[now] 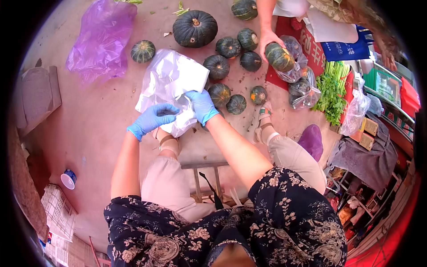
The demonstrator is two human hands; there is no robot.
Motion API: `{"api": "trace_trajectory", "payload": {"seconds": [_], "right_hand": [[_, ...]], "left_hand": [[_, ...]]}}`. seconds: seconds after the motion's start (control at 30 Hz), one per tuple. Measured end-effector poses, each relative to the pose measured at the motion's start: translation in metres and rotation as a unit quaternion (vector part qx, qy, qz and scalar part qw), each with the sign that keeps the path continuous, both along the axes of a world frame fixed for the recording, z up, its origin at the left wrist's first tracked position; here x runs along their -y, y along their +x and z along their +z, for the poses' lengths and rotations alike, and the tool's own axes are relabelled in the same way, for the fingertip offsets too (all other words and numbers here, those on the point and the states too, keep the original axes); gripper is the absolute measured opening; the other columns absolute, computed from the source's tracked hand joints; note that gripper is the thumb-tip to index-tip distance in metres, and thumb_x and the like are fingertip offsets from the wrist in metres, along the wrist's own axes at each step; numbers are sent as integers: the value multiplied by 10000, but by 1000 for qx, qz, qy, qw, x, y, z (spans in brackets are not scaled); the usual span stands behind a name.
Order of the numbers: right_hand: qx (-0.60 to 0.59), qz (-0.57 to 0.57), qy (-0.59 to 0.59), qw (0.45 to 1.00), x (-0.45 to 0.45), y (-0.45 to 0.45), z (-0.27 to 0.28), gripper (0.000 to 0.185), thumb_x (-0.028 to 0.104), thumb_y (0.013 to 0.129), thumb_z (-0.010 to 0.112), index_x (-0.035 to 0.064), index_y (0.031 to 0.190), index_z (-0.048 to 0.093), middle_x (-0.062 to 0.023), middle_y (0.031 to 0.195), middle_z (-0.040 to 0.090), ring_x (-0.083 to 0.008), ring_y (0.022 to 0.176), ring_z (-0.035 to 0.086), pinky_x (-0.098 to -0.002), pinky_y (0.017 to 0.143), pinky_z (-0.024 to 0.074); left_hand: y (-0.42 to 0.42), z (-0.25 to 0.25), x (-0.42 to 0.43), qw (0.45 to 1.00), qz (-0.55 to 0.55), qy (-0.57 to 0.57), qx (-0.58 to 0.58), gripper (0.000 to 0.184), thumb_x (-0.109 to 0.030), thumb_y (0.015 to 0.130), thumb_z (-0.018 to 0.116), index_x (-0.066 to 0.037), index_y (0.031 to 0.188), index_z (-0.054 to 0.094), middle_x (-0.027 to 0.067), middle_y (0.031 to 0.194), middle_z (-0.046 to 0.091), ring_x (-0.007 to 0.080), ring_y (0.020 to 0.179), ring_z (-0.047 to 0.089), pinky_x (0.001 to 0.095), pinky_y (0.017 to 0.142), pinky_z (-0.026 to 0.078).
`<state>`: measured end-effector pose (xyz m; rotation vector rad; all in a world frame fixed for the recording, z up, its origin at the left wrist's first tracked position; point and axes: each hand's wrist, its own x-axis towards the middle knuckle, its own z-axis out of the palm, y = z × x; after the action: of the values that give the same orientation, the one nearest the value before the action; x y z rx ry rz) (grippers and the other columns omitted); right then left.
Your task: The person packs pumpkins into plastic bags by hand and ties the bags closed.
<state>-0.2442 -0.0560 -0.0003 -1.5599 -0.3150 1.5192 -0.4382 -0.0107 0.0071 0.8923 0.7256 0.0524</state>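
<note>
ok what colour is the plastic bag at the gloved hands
The plastic bag is white; it shows best in the head view, the only one here.

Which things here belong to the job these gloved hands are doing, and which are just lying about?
Seemingly in the job:
white plastic bag, held by the right hand, left hand close by
small dark green pumpkins on the floor beside it

Apparently just lying about:
purple plastic bag
leafy celery
small tub
white plastic crate
</note>
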Motion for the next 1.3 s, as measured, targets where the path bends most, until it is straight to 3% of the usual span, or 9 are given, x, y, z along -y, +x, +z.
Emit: {"api": "trace_trajectory", "payload": {"seconds": [0.1, 0.2, 0.37, 0.43, 0.53, 0.63, 0.77, 1.17, 1.3], "right_hand": [[-244, -37, -13, 969, -14, 36, -1, 261, 55, 810, 515, -26, 1047, 584, -120, 974, 625, -224, 850, 618, -339, 750, 515], [-323, -48, -21, 945, -15, 58, -4, 258, 64, 814, 520, -9, 1057, 568, -119, 974, 621, -249, 860, 615, -372, 776, 514], [-419, -152, -77, 892, -13, 63, -2, 237, 114, 826, 529, 31, 1045, 565, -118, 964, 614, -263, 869, 609, -387, 784, 513], [-378, -149, -85, 909, -9, 56, -5, 256, 124, 826, 519, 47, 1069, 548, -115, 973, 603, -257, 878, 603, -379, 794, 509], [-280, -74, -78, 954, -2, 48, 8, 290, 65, 826, 487, 5, 1109, 509, -109, 1003, 591, -236, 877, 604, -358, 800, 505], [-86, 104, -57, 989, -1, 34, 26, 289, 50, 836, 538, -32, 1113, 547, -68, 993, 612, -161, 891, 590, -302, 787, 483], [-7, 140, -5, 990, -21, 11, 45, 332, 133, 780, 684, -24, 1059, 598, -66, 959, 633, -133, 821, 598, -268, 721, 490], [38, 172, 56, 983, -44, -11, 42, 275, 132, 777, 679, -1, 1012, 626, -28, 865, 639, -103, 755, 576, -254, 668, 479], [-36, 68, -10, 997, -48, -19, 29, 260, 149, 782, 676, -10, 981, 625, -35, 820, 639, -94, 727, 572, -268, 643, 479]], "left_hand": [[-27, -53, -18, 939, 289, 130, -131, 555, -240, 821, 658, -20, 1277, 432, 146, 1211, 515, 192, 1070, 518, 298, 921, 414], [-32, -91, -5, 871, 298, 157, -358, 805, -392, 757, 699, -20, 1356, 310, 190, 1334, 383, 269, 1145, 459, 366, 924, 403], [-1, -62, 5, 904, 263, -205, -268, 825, -505, 749, 656, -42, 1349, 331, 156, 1398, 288, 271, 1205, 385, 409, 914, 372], [10, -46, 4, 913, 270, -191, -238, 808, -503, 745, 663, -35, 1331, 363, 151, 1370, 339, 266, 1198, 399, 393, 907, 385], [18, -60, 4, 883, 263, 214, -325, 858, -477, 733, 690, 35, 1324, 336, 185, 1383, 322, 288, 1236, 358, 380, 979, 356], [30, 2, -16, 980, 187, -7, -63, 726, -393, 775, 681, 51, 1273, 395, 172, 1331, 401, 252, 1180, 427, 325, 991, 344], [30, 23, -22, 998, 60, 13, 7, 462, -196, 817, 660, 10, 1196, 496, 76, 1095, 579, 147, 991, 539, 290, 869, 428], [13, -5, -19, 947, 313, -66, 18, 280, -165, 833, 620, 24, 1031, 565, 35, 895, 601, 101, 781, 552, 242, 713, 462], [13, 11, -29, 986, 161, 18, -49, 271, -134, 848, 591, 8, 1076, 553, 33, 946, 606, 93, 809, 573, 250, 728, 478]]}}
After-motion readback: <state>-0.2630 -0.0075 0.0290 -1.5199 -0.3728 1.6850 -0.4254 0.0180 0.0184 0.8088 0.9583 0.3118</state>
